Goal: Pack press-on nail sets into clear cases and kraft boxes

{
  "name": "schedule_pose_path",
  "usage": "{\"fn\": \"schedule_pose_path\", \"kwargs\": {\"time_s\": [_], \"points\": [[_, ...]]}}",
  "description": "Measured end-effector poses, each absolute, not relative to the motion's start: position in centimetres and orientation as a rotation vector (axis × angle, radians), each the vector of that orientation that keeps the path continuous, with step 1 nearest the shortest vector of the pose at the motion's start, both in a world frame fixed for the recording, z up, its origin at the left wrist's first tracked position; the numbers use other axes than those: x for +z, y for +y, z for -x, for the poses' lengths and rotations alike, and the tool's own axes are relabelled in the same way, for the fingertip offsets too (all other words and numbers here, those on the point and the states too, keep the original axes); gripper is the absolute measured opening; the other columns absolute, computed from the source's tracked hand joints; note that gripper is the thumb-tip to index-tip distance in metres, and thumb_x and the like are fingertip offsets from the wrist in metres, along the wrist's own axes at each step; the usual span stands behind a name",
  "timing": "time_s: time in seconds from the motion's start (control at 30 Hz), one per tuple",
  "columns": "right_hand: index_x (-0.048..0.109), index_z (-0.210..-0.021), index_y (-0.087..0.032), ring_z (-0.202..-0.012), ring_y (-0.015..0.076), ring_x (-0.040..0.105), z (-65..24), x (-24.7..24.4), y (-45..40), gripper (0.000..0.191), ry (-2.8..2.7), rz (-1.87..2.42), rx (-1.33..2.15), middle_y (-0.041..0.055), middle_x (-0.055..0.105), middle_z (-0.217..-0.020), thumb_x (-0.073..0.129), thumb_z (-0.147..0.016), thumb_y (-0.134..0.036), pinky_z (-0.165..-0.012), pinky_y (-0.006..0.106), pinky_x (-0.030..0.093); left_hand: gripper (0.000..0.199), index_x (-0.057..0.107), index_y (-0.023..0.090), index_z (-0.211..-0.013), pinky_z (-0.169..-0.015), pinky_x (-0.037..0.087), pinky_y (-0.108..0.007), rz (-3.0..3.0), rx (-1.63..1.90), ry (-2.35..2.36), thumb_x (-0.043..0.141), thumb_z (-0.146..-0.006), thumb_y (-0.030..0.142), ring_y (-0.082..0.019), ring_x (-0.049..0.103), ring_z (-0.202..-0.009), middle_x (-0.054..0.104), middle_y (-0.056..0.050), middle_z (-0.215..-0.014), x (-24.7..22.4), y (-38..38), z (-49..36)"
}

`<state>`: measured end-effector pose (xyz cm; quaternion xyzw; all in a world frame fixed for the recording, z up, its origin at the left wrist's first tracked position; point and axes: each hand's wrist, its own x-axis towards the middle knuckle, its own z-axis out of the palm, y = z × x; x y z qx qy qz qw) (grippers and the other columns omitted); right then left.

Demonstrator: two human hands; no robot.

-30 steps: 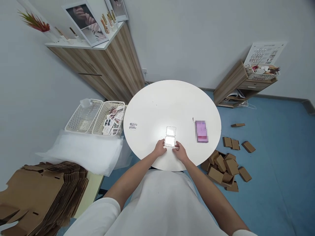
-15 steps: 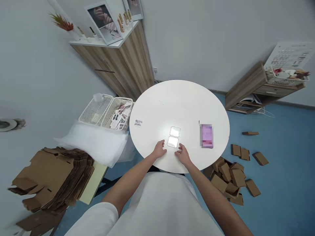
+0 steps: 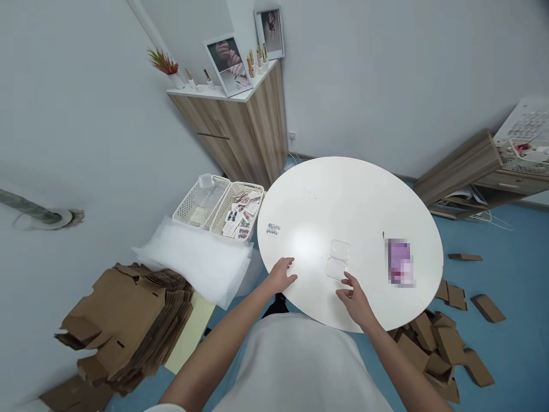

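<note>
An opened clear plastic case lies flat on the white oval table, its two halves side by side front to back. My right hand is at its near right corner, fingers apart and slightly bent; whether a fingertip touches the case I cannot tell. To the left, over the table's near edge, my left hand is open with nothing in it. Beyond that hand lies a small card of press-on nails. A blurred-out purple item rests on the right side of the table.
Two white baskets stand left of the table, one holding clear plastic pieces, the other nail cards. White foam sheets and stacked flat cardboard lie nearer. Folded brown boxes cover the floor at right. A wooden cabinet stands behind.
My view has swung left. My left hand has moved leftward away from the plastic case, toward the nail card's side. My right hand stays beside the case.
</note>
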<state>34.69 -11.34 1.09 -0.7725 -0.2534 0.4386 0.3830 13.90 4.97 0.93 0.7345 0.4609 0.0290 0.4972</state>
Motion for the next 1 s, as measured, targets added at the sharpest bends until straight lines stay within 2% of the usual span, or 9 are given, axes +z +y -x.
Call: {"fn": "schedule_pose_path", "kwargs": {"time_s": [0.2, 0.37, 0.5, 0.6, 0.7, 0.83, 1.0], "points": [[0.037, -0.123, -0.026, -0.074, 0.0139, 0.057, -29.4, 0.6, -6.7, 0.056, -0.616, 1.969, 1.119, 0.0062, 0.051, -0.108, 0.053, -0.070, -0.037, -0.072, 0.033, 0.047, 0.051, 0.042, 0.019, -0.120, -0.084, 0.041, -0.033, -1.831, 0.080, 1.090, 0.055, -0.072, 0.029, -0.021, 0.049, -0.100, 0.046, -0.010, -0.117, 0.1, 10.2, -8.6], [0.042, -0.118, -0.024, -0.074, 0.0137, 0.057, -27.3, -0.8, 1.0, 0.050, -0.775, 1.988, 1.093, 0.0057, 0.052, -0.106, 0.053, -0.071, -0.032, -0.074, 0.034, 0.047, 0.056, 0.037, 0.018, -0.123, -0.089, 0.037, -0.033, -2.037, -0.024, 1.142, 0.056, -0.070, 0.018, -0.024, 0.045, -0.108, 0.041, -0.010, -0.119, -1.2, 16.3, -8.5], [0.041, -0.120, -0.026, -0.084, 0.0149, 0.055, -26.6, -2.0, 6.8, 0.052, -1.001, 2.055, 1.100, 0.0053, 0.048, -0.111, 0.054, -0.070, -0.027, -0.077, 0.032, 0.046, 0.075, 0.028, 0.018, -0.128, -0.079, 0.039, -0.028, -2.212, -0.235, 1.137, 0.061, -0.061, 0.008, -0.024, 0.051, -0.099, 0.038, -0.012, -0.117, -1.6, 20.6, -10.6], [0.039, -0.123, -0.024, -0.092, 0.0182, 0.052, -25.8, -3.0, 10.2, 0.058, -1.191, 2.135, 1.087, 0.0072, 0.044, -0.114, 0.057, -0.068, -0.025, -0.081, 0.033, 0.043, 0.078, 0.026, 0.016, -0.128, -0.070, 0.040, -0.027, -2.255, -0.366, 1.162, 0.056, -0.059, -0.003, -0.023, 0.055, -0.088, 0.037, -0.016, -0.116, -2.1, 22.7, -12.0], [0.035, -0.126, -0.022, -0.101, 0.0218, 0.047, -25.1, -4.1, 12.6, 0.068, -1.296, 2.217, 1.046, 0.0091, 0.041, -0.115, 0.063, -0.064, -0.024, -0.084, 0.033, 0.040, 0.079, 0.026, 0.017, -0.128, -0.068, 0.040, -0.027, -2.245, -0.433, 1.147, 0.057, -0.058, -0.003, -0.024, 0.055, -0.088, 0.038, -0.015, -0.113, -2.7, 23.7, -12.6], [0.029, -0.128, -0.026, -0.102, 0.0220, 0.044, -24.2, -5.0, 14.2, 0.074, -1.311, 2.326, 0.998, 0.0075, 0.038, -0.113, 0.064, -0.063, -0.024, -0.078, 0.031, 0.040, 0.071, 0.031, 0.020, -0.123, -0.070, 0.040, -0.027, -2.200, -0.404, 1.082, 0.058, -0.061, 0.000, -0.023, 0.055, -0.089, 0.038, -0.011, -0.111, -3.4, 24.1, -12.5], [0.034, -0.124, -0.028, -0.098, 0.0219, 0.044, -23.6, -5.0, 14.7, 0.068, -1.297, 2.417, 0.969, 0.0075, 0.037, -0.111, 0.063, -0.063, -0.020, -0.068, 0.028, 0.040, 0.061, 0.037, 0.020, -0.116, -0.067, 0.039, -0.025, -2.194, -0.356, 1.038, 0.057, -0.061, 0.001, -0.020, 0.053, -0.089, 0.037, -0.009, -0.110, -3.6, 24.2, -12.2]]}}
